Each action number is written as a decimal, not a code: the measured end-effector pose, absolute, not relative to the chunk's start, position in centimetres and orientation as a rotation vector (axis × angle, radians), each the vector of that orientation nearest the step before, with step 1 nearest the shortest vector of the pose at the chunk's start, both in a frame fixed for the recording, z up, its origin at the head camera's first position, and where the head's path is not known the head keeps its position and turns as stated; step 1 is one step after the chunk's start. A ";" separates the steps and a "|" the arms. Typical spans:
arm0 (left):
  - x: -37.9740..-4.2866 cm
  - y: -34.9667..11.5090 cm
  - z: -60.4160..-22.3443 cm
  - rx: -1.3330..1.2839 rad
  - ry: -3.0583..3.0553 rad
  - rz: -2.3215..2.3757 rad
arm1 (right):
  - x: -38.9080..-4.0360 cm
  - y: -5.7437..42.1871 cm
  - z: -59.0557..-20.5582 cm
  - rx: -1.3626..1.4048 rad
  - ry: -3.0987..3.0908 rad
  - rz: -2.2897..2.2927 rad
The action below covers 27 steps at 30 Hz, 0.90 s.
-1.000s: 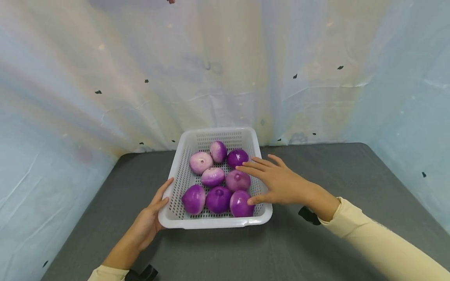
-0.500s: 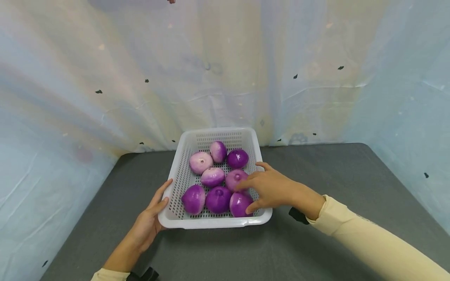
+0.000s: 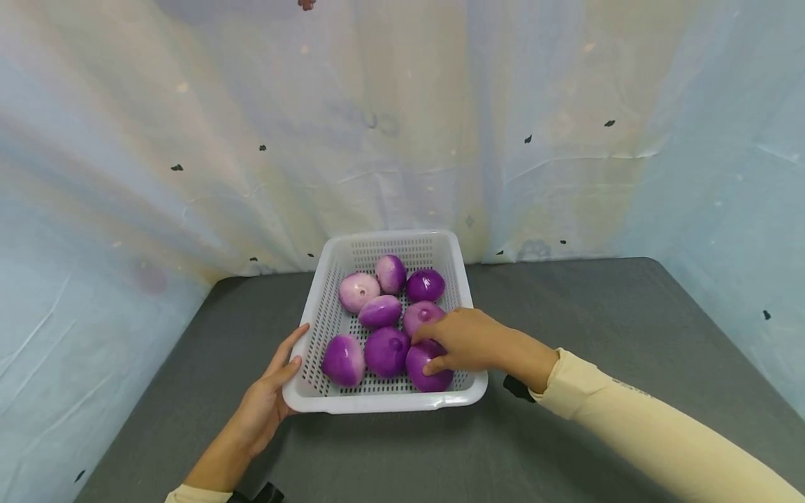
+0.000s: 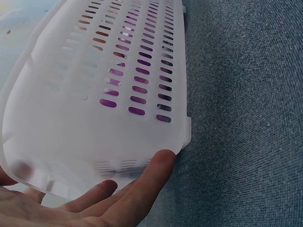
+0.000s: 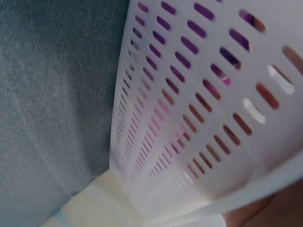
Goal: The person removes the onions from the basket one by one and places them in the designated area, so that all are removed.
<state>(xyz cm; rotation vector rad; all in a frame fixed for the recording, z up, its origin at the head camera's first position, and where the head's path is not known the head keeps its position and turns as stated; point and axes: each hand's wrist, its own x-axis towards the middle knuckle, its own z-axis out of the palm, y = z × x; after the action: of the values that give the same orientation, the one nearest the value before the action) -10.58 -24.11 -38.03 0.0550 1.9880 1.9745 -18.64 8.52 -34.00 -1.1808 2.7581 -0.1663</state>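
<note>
A white slotted plastic basket (image 3: pixel 383 403) holds several shiny purple onions. My left hand (image 3: pixel 260 409) grips its front left corner, thumb over the rim and the other fingers along the outside, as the left wrist view shows. Reaching over the right rim, my right hand (image 3: pixel 468 340) grips the front right onion (image 3: pixel 431 383) between thumb and fingers, and partly covers it. Left of that one sit a dark purple onion (image 3: pixel 386 353) and a purple-and-white onion (image 3: pixel 343 361). In the right wrist view, the basket wall (image 5: pixel 265 142) hides most of the hand.
More onions lie farther back, among them a pale onion (image 3: pixel 358 292) and a dark onion (image 3: pixel 425 285). Beneath the basket is a dark grey cloth-covered table (image 3: pixel 566 307). A pale patterned curtain (image 3: pixel 409 140) hangs right behind it and along both sides.
My right hand has moved left and down into the basket, its spread fingers closing round the front right onion. The front onions shifted slightly left and a middle one turned. My left hand stayed put.
</note>
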 end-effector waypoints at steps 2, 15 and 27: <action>-10.6 -24.1 -38.0 0.051 1.994 1.974 | -18.6 8.4 -34.1 -1.196 2.739 -0.167; -10.5 -24.1 -38.2 0.050 2.010 1.972 | -18.5 7.7 -34.2 -1.206 2.659 -0.028; -10.6 -24.0 -38.2 0.050 2.028 1.977 | -18.8 9.1 -32.9 -1.231 2.705 -0.265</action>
<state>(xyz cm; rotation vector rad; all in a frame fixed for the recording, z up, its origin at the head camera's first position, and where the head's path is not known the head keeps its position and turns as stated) -10.57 -23.98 -38.22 0.0498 2.0280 1.9767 -18.75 9.05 -32.87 -1.2315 2.7051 -0.2654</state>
